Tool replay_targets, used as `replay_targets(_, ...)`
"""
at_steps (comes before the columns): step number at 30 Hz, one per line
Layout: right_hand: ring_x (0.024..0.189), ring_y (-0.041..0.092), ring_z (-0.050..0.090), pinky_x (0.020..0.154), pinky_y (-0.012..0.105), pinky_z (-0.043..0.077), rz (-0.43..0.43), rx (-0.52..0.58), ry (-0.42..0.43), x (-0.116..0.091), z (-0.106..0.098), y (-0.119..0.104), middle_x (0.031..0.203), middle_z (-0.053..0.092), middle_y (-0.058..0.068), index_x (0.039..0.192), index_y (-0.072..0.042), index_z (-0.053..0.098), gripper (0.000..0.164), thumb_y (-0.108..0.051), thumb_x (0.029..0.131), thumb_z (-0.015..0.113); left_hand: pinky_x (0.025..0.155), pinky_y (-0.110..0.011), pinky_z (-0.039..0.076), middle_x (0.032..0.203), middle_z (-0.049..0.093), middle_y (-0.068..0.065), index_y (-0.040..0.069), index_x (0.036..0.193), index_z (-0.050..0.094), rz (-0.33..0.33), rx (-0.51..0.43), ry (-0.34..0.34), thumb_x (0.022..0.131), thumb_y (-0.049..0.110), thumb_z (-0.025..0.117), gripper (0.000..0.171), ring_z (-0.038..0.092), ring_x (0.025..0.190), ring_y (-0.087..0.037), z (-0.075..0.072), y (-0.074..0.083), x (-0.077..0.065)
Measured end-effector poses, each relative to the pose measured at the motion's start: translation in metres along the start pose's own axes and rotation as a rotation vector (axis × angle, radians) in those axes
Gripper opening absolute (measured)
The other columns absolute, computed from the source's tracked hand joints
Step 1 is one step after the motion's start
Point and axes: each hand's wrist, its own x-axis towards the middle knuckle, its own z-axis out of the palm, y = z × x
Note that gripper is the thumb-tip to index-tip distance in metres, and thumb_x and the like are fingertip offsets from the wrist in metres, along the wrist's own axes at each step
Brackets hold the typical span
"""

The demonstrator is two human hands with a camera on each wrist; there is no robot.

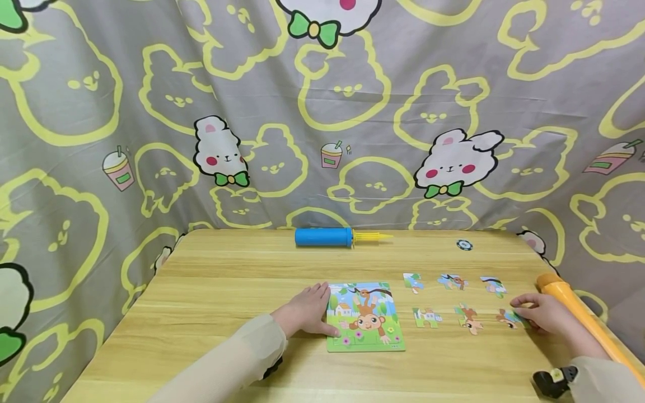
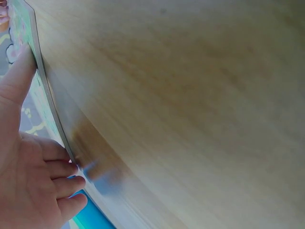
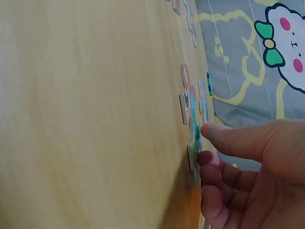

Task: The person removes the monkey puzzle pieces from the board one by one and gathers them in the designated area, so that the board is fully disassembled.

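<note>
A flat puzzle board (image 1: 370, 319) with a printed monkey picture lies on the table. My left hand (image 1: 309, 310) rests at its left edge, thumb on the lower left corner and fingers extended along the side. In the left wrist view the thumb (image 2: 24, 76) lies on the board's face. Over at the right, my right hand (image 1: 541, 316) has its fingertips right at the edge of a jigsaw piece (image 1: 508, 318) with brown and green print. A gap shows between thumb and index finger in the right wrist view. This piece (image 3: 194, 129) lies on the tabletop.
Several other jigsaw pieces (image 1: 426, 317) lie in two rows right of the board. A blue hand pump (image 1: 322, 237) and a poker chip (image 1: 464, 244) are at the back. An orange tube-like object (image 1: 579, 313) runs along the right edge. A patterned curtain (image 1: 282, 184) hangs behind.
</note>
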Motion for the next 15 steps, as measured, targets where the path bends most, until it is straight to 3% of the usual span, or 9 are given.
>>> replay_targets(8,0.049,0.015,0.044,0.043,0.026,0.038,-0.07,-0.03,0.026,-0.003,-0.001,-0.009,0.063,0.048,0.003,0.106,0.013,0.055,0.026,-0.008,0.091,0.053,0.108,-0.037,0.02,0.15,0.021,-0.013,0.001,0.144,0.025,0.003,-0.01,-0.012,0.074,0.071,0.053,0.102,0.02,0.135,-0.026,0.001,-0.001,0.002)
replay_targets(11,0.046,0.015,0.043,0.042,0.027,0.037,-0.141,-0.063,0.055,-0.005,0.001,-0.022,0.063,0.049,0.004,0.11,0.012,0.056,0.029,-0.011,0.092,0.054,0.109,-0.036,0.019,0.15,0.02,-0.013,0.001,0.144,0.025,0.003,-0.033,-0.017,0.074,0.071,0.054,0.103,0.019,0.136,-0.026,0.001,-0.002,0.003)
replay_targets(15,0.055,0.016,0.046,0.046,0.029,0.04,-0.2,-0.103,0.076,-0.005,0.007,-0.045,0.073,0.054,0.007,0.111,0.008,0.058,0.031,-0.018,0.093,0.055,0.109,-0.037,0.019,0.15,0.02,-0.013,0.001,0.144,0.025,0.011,-0.06,-0.013,0.074,0.07,0.056,0.104,0.019,0.136,-0.027,0.001,-0.003,0.003)
